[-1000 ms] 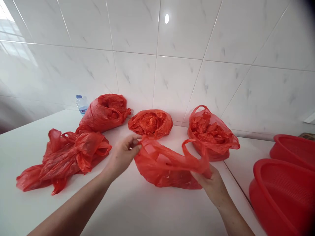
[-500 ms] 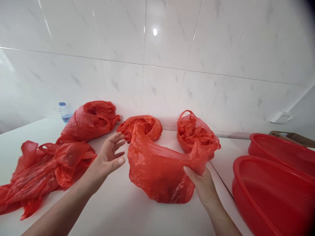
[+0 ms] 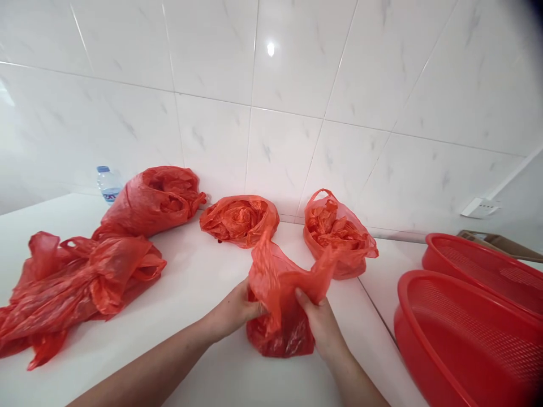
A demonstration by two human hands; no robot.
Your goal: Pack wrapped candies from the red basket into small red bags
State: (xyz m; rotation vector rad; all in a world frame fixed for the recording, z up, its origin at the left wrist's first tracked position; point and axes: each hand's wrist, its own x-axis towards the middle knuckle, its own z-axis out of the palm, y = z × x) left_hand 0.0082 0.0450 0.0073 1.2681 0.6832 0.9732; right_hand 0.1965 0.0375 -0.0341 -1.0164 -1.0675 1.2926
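Taking clock directions from the bag between my hands, I see a knotted red bag [image 3: 76, 282] at nine o'clock, lying lengthwise on the white surface [image 3: 182, 254]; its folds hide whatever is inside. At ten, a clear bottle [image 3: 108, 185] with a blue cap stands beside a bulky red bag [image 3: 144, 206], whose mouth shows crumpled red plastic. At eleven, a round, open red bag [image 3: 240, 219] holds more crumpled red plastic.

My left hand [image 3: 233, 311] is closed on the near-left side of the gathered red bag [image 3: 292, 336], gripping its bunched film. That bag sits directly between both hands, roughly upright, its loose top pointing towards twelve and one; I can't make out its contents. My right hand [image 3: 326, 330] pinches its right side, thumb over the film. Neither hand is clearly nearer, as both touch it.

At one, a handled red bag [image 3: 339, 237] stands open, with wadded red plastic inside. Towards three are a front red basket [image 3: 418, 276] and, farther back, a rear red basket [image 3: 430, 260], both with perforated walls.
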